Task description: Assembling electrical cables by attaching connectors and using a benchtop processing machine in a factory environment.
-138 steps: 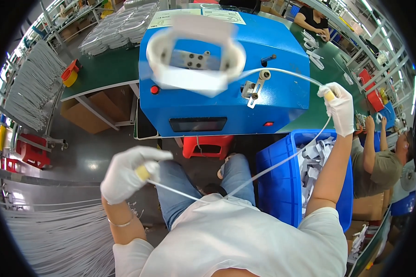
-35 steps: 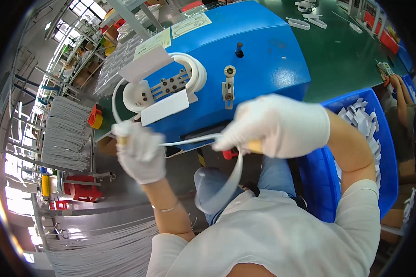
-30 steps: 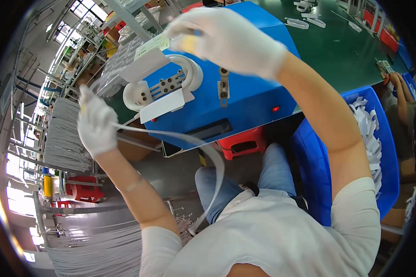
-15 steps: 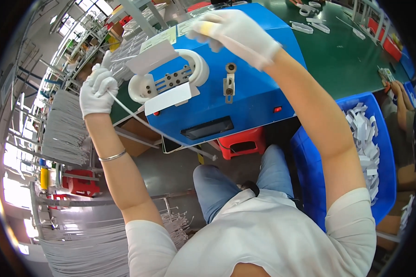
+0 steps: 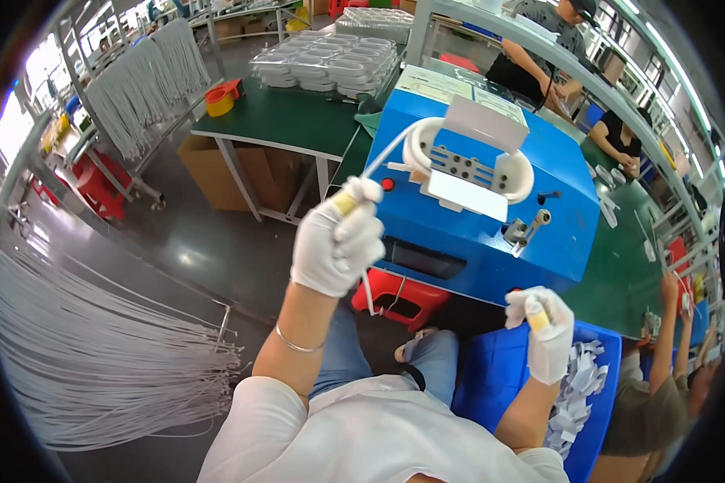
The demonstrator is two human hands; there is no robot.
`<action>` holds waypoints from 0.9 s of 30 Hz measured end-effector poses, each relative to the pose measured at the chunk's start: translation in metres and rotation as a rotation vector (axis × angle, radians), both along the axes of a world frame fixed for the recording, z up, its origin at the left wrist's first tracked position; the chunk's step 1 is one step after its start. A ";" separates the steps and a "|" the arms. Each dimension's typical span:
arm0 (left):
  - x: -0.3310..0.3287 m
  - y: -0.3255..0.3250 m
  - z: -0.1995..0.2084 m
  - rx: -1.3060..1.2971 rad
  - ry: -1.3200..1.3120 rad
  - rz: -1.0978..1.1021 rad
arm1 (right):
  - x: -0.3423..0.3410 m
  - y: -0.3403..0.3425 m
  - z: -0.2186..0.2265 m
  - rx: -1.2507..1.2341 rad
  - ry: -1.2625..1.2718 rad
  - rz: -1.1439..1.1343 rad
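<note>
One white cable (image 5: 389, 153) is gripped in the clenched left hand (image 5: 338, 241); one length is led up to the white winding form (image 5: 522, 180), and one tail is left hanging below the fist. The right hand (image 5: 542, 334) is held half curled above the blue bin (image 5: 491, 366); whether anything is held in it cannot be told. One yellow wrap is seen on each glove. Two pale plates (image 5: 485, 122) are fixed on the form, which is mounted on one blue machine (image 5: 499, 262). One red stool (image 5: 403, 299) is set underneath. White scraps, too many to count, are held in the bin at near right. Two bundles of grey-white strands are seen: one near left (image 5: 97, 354), one far left (image 5: 145, 88).
</note>
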State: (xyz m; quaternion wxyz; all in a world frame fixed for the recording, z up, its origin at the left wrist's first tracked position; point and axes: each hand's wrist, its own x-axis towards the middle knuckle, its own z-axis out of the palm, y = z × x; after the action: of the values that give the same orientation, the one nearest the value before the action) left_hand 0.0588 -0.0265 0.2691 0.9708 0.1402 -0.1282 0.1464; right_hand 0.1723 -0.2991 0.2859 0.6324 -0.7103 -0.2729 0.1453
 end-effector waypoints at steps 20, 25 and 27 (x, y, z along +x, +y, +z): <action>0.004 0.009 0.079 1.822 0.099 0.105 | 0.075 -0.019 0.050 -0.440 -0.608 -0.231; 0.036 0.038 0.153 1.923 0.302 0.784 | 0.151 0.004 0.094 -0.587 -0.810 -0.316; 0.061 0.035 0.169 2.045 0.458 0.849 | 0.181 0.023 0.102 -0.600 -1.057 -0.259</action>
State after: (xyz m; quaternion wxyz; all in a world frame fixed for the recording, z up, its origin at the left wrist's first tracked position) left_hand 0.1200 0.0086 0.4384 0.2727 0.9245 0.0509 0.2615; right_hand 0.3532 -0.2761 0.3877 0.1969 -0.8603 -0.4079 -0.2337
